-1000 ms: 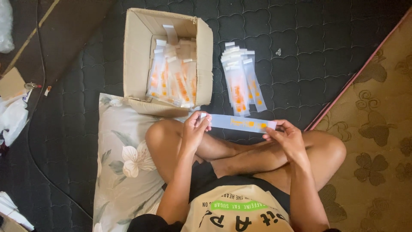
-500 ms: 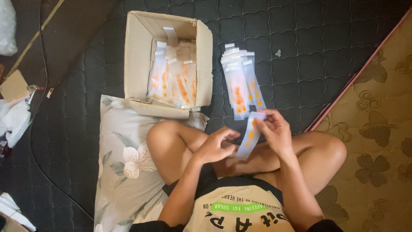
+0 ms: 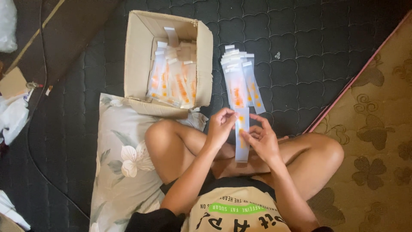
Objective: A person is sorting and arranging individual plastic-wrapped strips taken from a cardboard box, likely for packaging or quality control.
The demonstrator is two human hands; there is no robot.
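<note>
A: Quick pass. What's in the hands?

B: One long clear plastic sleeve with orange marks inside, held upright over the crossed legs. Left hand pinches its upper part from the left side, fingers closed on it. Right hand is on the right side lower down, fingers curled in, thumb and fingertips touching the strip. So both hands are closed narrow on the same sleeve.

A: Why upright like that?

B: My read: holding it end-on in front of the body lets both hands work along its length. Can't tell whether they're sealing, folding or just checking it.

A: Arm pose?

B: Both forearms come up from the bottom edge and converge at the middle, elbows out, wrists just above the shins. Hands nearly touching.

A: Surroundings?

B: Person sits cross-legged on a dark quilted mattress. Just past the hands, toward the far edge of the mattress, lies a fanned pile of sleeves of the same kind, flat, ends roughly aligned. Left of it an open cardboard box with more sleeves standing and leaning inside. Box and pile sit side by side within arm's reach, probably so the hands move between them without shifting the body.

A: Anything else?

B: A floral pillow sits under the left knee, touching the box's near side. Patterned tan rug along the mattress's right edge. White bags at the left edge, blurry.
</note>
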